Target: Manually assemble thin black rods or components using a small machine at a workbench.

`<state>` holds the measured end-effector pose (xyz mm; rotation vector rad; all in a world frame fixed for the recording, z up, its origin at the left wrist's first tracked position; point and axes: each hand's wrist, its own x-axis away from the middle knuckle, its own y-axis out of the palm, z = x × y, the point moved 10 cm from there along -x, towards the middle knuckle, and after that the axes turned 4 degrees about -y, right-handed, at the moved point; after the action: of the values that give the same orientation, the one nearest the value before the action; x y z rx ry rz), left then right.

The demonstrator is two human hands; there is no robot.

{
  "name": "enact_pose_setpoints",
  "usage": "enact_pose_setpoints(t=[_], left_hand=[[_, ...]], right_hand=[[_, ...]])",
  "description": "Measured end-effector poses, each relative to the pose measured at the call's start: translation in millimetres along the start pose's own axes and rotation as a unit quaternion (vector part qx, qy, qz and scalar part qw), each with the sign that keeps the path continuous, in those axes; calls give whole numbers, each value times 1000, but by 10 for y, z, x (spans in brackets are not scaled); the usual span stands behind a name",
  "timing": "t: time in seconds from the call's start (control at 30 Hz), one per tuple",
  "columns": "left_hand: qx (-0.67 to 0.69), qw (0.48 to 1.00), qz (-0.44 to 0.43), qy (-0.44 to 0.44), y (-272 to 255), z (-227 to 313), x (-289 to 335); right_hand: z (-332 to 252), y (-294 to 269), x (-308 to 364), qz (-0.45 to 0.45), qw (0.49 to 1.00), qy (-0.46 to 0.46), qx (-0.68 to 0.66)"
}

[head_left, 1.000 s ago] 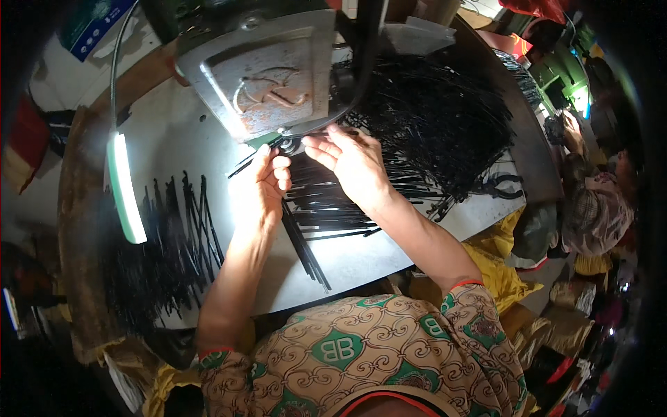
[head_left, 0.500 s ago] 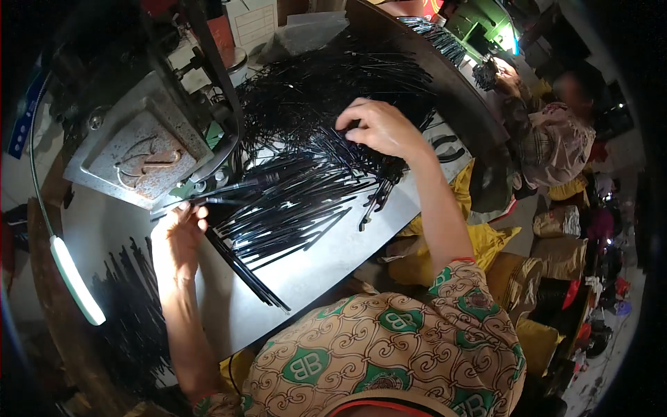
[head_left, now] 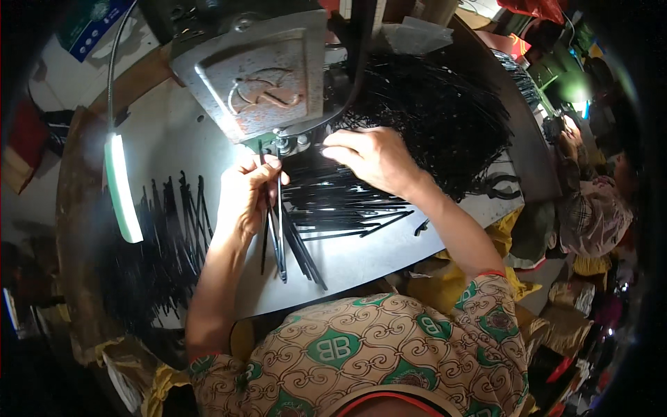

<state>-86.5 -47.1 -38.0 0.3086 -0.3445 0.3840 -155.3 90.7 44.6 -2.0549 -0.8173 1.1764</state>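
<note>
Under the head of a grey metal machine (head_left: 267,83) with a raised umbrella shape on its face, my left hand (head_left: 243,194) pinches thin black rods (head_left: 280,243). They hang down from its fingers toward the table's front edge, and their upper ends are close to the small metal tip (head_left: 283,142) of the machine. Just right of that tip is my right hand (head_left: 379,160), thumb and fingers drawn together. What it pinches, if anything, is too small or hidden to tell. Beneath it lies a loose spread of similar black rods (head_left: 347,208).
A big dark heap of rods (head_left: 431,104) covers the table's far right, with black-handled pliers (head_left: 504,186) beside it. More rods (head_left: 156,243) lie at left. A lit tube lamp (head_left: 124,187) hangs on a flexible neck. A co-worker (head_left: 590,215) sits at far right.
My right hand has left the heap of rods and come left to the machine's tip. My left hand now holds rods pointing down toward me. The whole view has turned and shifted.
</note>
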Motion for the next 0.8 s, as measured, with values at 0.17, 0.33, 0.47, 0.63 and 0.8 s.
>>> enact_pose_setpoints(t=[0.17, 0.33, 0.47, 0.63, 0.8], left_hand=[[10, 1000, 5, -6, -46, -23, 7], [20, 1000, -8, 17, -26, -11, -5], [18, 1000, -13, 23, -20, 8, -12], [23, 999, -17, 19, -29, -4, -39], [8, 999, -17, 28, -18, 20, -32]], right_hand=[[363, 654, -53, -57, 880, 242, -404], [258, 717, -103, -42, 822, 272, -499], [265, 723, -119, -43, 827, 264, -494], [296, 739, -142, -41, 833, 258, -488], [259, 716, -148, -30, 841, 254, -477]])
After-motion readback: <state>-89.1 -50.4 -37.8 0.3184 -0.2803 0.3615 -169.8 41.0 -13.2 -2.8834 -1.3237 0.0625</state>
